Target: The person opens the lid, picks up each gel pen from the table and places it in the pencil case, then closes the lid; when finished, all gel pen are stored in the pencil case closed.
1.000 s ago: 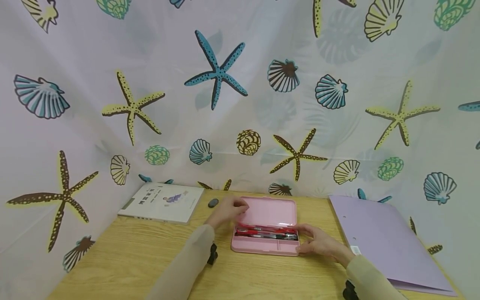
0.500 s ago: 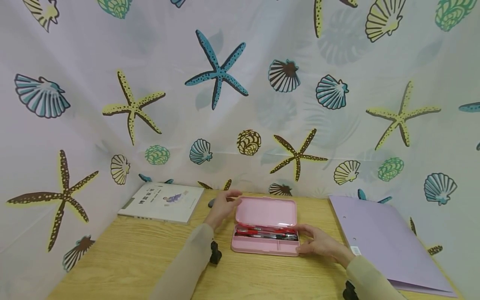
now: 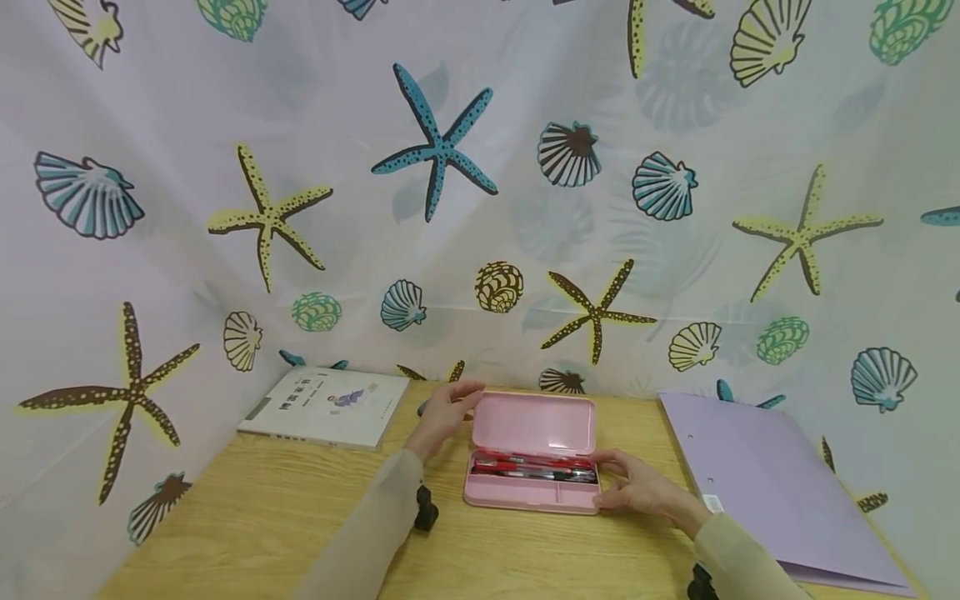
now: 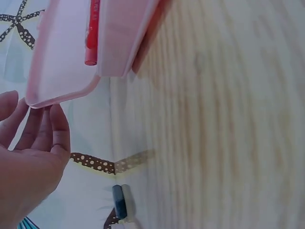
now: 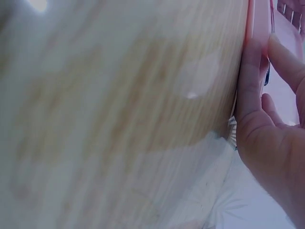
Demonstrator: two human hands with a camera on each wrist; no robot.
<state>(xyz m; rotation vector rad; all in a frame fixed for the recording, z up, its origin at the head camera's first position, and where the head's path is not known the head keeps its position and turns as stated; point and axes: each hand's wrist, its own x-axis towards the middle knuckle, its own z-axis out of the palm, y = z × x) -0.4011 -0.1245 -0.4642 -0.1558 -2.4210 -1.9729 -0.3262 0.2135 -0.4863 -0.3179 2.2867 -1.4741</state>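
In the head view, a pink pencil case (image 3: 510, 490) lies on the table with its lid (image 3: 534, 422) raised. Several red and black pens (image 3: 525, 468) fill its long back compartment; the front compartments hold nothing I can see. My left hand (image 3: 441, 418) is at the lid's left edge. The left wrist view shows its fingertips touching the lid's rim (image 4: 64, 99) from behind, thumb apart from it. At the other end, my right hand (image 3: 647, 490) grips the case's right side. In the right wrist view, thumb and fingers lie on opposite sides of the case wall (image 5: 260, 28).
A white book (image 3: 330, 408) lies at the back left. A small dark oval object (image 4: 119, 201) sits behind my left hand. On the right is a large lilac folder (image 3: 780, 483). A patterned curtain (image 3: 465, 233) hangs along the table's back and sides.
My left hand has moved from in front of the raised lid to its outer left edge, and has stayed there since half a second ago. The right hand keeps its hold.
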